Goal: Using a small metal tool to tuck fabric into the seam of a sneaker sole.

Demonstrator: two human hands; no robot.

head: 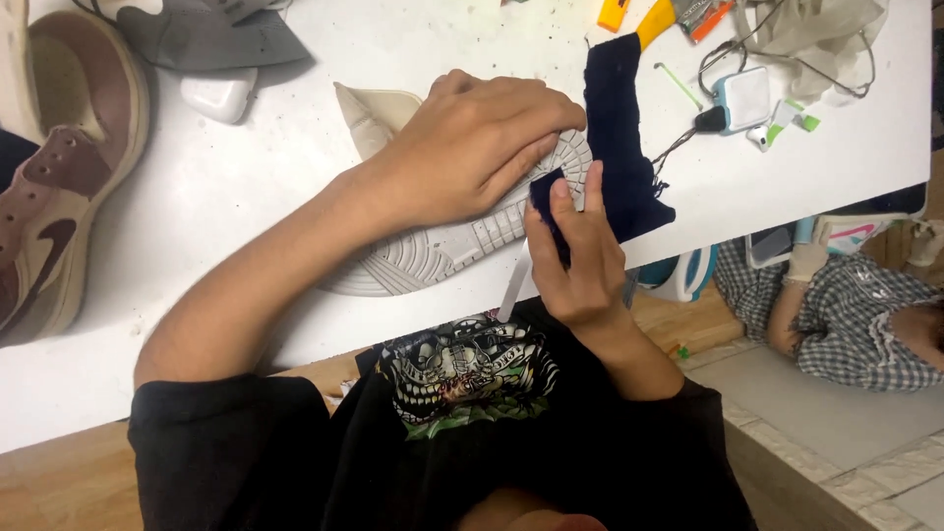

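Observation:
A shoe (pixel 442 251) lies sole-up on the white table (pixel 246 187), its pale grey ridged sole facing me. My left hand (pixel 472 147) presses down on the shoe's toe end, fingers curled over the sole. My right hand (pixel 580 251) pinches part of a dark navy cloth (pixel 619 138) against the sole's toe edge. The rest of the cloth trails away across the table. A grey strap (pixel 513 285) hangs down from the shoe at the table's near edge.
A brown and cream sneaker (pixel 59 167) lies at the left. A white case (pixel 218 95) and a grey shoe piece (pixel 206 34) sit at the back left. A small white charger (pixel 744 98) with cables lies at the back right. Another person in a checked shirt (pixel 846 315) sits beyond the table's right side.

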